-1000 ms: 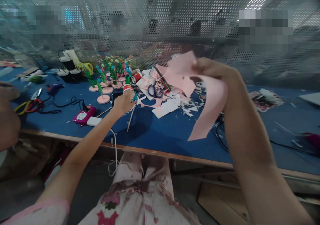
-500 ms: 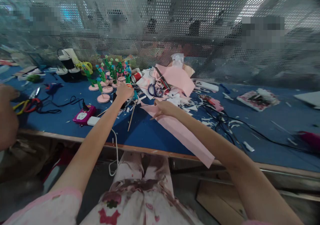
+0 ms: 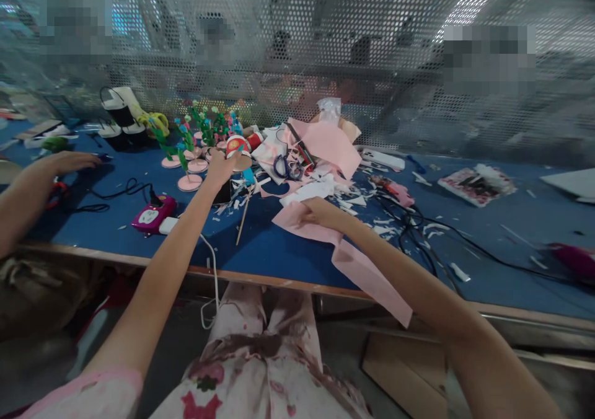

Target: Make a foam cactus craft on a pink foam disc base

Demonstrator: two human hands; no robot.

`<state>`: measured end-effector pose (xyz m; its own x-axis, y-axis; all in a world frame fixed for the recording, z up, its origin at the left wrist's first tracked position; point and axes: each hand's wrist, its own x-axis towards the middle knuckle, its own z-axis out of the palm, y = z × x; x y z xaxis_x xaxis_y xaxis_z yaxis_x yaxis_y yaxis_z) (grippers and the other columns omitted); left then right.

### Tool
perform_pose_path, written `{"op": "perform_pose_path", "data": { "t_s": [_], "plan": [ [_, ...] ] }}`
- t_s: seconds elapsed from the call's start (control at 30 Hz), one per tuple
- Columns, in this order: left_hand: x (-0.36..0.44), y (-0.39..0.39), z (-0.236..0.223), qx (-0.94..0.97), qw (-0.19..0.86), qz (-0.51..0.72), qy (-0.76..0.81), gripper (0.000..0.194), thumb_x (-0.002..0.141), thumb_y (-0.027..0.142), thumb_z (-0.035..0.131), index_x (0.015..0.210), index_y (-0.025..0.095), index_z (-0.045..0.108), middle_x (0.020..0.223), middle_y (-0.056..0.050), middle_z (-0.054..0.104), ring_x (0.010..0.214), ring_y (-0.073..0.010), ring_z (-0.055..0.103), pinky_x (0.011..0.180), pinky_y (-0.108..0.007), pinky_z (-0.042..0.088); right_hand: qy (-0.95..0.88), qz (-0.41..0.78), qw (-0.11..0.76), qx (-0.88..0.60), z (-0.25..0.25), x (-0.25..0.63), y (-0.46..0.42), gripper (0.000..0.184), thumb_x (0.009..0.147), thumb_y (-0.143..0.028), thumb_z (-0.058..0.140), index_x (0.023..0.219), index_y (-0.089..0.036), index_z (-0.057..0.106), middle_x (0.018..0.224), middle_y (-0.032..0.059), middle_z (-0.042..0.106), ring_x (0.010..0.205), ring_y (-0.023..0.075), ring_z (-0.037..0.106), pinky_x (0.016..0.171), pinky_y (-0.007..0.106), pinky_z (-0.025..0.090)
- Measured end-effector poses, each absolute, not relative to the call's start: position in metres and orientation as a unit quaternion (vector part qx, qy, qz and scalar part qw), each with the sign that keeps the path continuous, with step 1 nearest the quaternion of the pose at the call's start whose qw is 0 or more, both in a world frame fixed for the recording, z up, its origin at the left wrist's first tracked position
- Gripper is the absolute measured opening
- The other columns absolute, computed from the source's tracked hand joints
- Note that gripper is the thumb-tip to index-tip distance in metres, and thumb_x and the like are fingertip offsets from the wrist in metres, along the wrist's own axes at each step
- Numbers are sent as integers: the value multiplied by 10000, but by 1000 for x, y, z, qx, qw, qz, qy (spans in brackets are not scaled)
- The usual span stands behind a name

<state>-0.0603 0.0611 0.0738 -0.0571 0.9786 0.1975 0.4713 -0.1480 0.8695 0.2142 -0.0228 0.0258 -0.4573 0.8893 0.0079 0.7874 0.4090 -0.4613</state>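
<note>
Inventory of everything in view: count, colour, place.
Flower ornaments: several, green, back left
Power box: 1, purple, left
Red rolls: 2, red, one in left hand
Strip: 1, pink, in right hand
Sheet: 1, pink, back centre
Blue handles: 2, blue, centre
Scraps: many, white, centre
Tool: 1, pink, right
Packet: 1, multicoloured, right
Table: 1, blue, beneath
Mesh: 1, grey, behind
Co-worker's arm: 1, bare, left
Left hand: 1, bare, at rolls
Right hand: 1, bare, on strip

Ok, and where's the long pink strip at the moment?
In the head view, the long pink strip is right of centre, in the right hand, just nearer than the white scraps, reaching the table's front edge.
</note>
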Motion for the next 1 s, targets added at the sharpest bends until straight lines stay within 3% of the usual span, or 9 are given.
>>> {"op": "perform_pose_path", "data": {
  "t_s": [0.1,0.27,0.6,0.7,0.8,0.9,1.0],
  "plan": [
    [-57,55,77,549,405,494,539,374,857,337,551,1124,173,347,1221,-154,513,1070,-216,594,758,-295,550,-822,168,145,-525,21,215,-11,325,730,-255,608,1026,-121,606,1073,151,612,947,258,576,852,371,455],
    [-49,54,79,489,520,537,448,170,881,238,511,1008,186,411,1085,-73,580,961,-165,622,803,-316,549,-819,131,155,-536,15,212,24,227,740,-217,587,932,-98,610,1039,153,574,935,255,541,852,382,450],
    [-40,58,46,413,618,531,406,150,823,203,586,877,191,446,939,-38,586,793,-146,608,811,-365,524,-854,44,148,-497,1,204,58,232,697,-306,670,841,-130,625,943,113,555,911,255,485,859,419,422],
    [-38,58,44,400,640,524,395,141,818,215,586,847,188,450,895,-35,588,774,-153,610,802,-392,527,-882,23,121,-454,2,190,48,327,633,-359,741,840,-133,628,966,123,556,970,287,468,915,451,384],
    [-42,60,45,386,648,532,385,214,775,253,645,869,185,465,901,-43,593,780,-160,616,802,-396,533,-887,-2,116,-446,7,176,41,537,619,-413,757,1020,-98,587,1114,184,500,1074,337,418,937,486,351],
    [-47,62,45,380,636,553,381,224,778,272,642,898,180,476,912,-39,597,776,-145,617,803,-363,540,-881,-8,134,-454,19,165,42,634,697,-474,687,1161,-85,498,1201,202,435,1127,333,389,949,470,339],
    [-49,63,44,361,626,580,377,179,805,253,605,918,192,482,938,-29,606,810,-142,627,827,-356,535,-887,-20,135,-440,31,156,54,456,866,-442,484,1165,-98,487,1174,178,474,1105,287,407,969,435,317]
  ]
}}
